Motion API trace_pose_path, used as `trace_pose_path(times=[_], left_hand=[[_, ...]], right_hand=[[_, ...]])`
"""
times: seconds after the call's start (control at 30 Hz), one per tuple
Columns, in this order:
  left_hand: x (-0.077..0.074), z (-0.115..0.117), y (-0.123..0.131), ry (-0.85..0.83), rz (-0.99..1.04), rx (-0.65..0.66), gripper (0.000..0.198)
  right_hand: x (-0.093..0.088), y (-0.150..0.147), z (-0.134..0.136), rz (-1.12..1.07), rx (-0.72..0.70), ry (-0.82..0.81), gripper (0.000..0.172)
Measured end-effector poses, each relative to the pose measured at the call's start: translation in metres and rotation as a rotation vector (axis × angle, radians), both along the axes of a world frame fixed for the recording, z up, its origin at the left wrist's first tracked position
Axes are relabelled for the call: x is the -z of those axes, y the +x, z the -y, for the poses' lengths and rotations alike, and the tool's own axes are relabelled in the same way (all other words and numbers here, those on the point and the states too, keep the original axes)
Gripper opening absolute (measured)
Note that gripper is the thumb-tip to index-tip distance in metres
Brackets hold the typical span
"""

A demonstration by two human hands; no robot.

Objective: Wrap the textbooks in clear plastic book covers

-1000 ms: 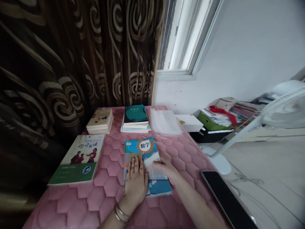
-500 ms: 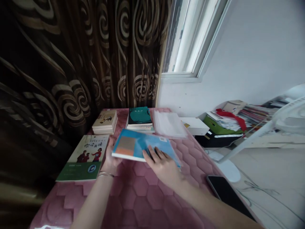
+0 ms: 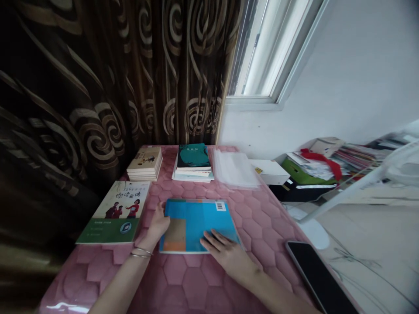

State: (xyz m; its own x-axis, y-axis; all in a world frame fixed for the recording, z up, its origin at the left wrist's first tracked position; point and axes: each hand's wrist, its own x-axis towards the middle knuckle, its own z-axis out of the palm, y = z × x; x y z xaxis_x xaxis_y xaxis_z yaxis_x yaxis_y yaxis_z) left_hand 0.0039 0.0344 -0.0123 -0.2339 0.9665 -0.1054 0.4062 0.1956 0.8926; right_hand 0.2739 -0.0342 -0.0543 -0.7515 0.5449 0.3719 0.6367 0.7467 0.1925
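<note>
A blue book point(image 3: 196, 218) with brown and orange blocks and a barcode lies flat on the pink padded table cover point(image 3: 196, 283). My left hand point(image 3: 159, 223) grips the book's left edge, thumb over the cover, some fingers hidden. On the cover's lower right rests my right hand point(image 3: 225, 253), open, with fingers spread. To the left lies a green and white book point(image 3: 116, 213) with pictured figures. Behind are a stack of tan books point(image 3: 145, 163) and a pile topped by a teal and black book point(image 3: 194, 157).
Clear plastic sleeves point(image 3: 234, 168) lie at the back right. A dark phone point(image 3: 319, 274) rests by the right edge. Beyond the table are a white box point(image 3: 270, 172), a green bin of papers point(image 3: 296, 168) and a white stand point(image 3: 347, 183). A patterned curtain point(image 3: 176, 87) hangs behind.
The blue book has come down from a tilted, raised position and now lies flat, nearer to me. Both hands have lowered with it. The plastic sleeves and other books stay in place.
</note>
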Motion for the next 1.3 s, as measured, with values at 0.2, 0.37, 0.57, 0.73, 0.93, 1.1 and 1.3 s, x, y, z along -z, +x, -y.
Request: trace_pose_path(times=[0.2, 0.37, 0.57, 0.73, 0.93, 1.1, 1.3], left_hand=[[-0.005, 0.017, 0.045, 0.233, -0.932, 0.558, 0.050], [0.008, 0.017, 0.066, 0.256, -0.874, 0.646, 0.056], [0.017, 0.003, 0.033, 0.221, -0.735, 0.404, 0.058], [0.023, 0.010, 0.007, 0.198, -0.826, 0.288, 0.061], [0.019, 0.053, -0.026, 0.334, -0.888, 0.586, 0.052], [0.011, 0.079, -0.060, 0.343, -0.820, 0.739, 0.061], [0.003, 0.078, -0.064, 0.246, -0.755, 0.737, 0.055]], right_hand=[[0.003, 0.005, 0.001, -0.060, 0.000, -0.136, 0.046], [-0.004, 0.011, 0.005, -0.012, -0.008, -0.231, 0.054], [-0.017, 0.031, 0.016, -0.005, -0.029, -0.395, 0.058], [-0.027, 0.035, 0.018, -0.009, -0.018, -0.505, 0.056], [-0.023, 0.044, 0.015, -0.010, -0.007, -0.439, 0.050], [-0.015, 0.066, 0.016, -0.051, 0.022, -0.294, 0.046], [-0.031, 0.076, 0.016, -0.156, 0.118, -0.380, 0.045]])
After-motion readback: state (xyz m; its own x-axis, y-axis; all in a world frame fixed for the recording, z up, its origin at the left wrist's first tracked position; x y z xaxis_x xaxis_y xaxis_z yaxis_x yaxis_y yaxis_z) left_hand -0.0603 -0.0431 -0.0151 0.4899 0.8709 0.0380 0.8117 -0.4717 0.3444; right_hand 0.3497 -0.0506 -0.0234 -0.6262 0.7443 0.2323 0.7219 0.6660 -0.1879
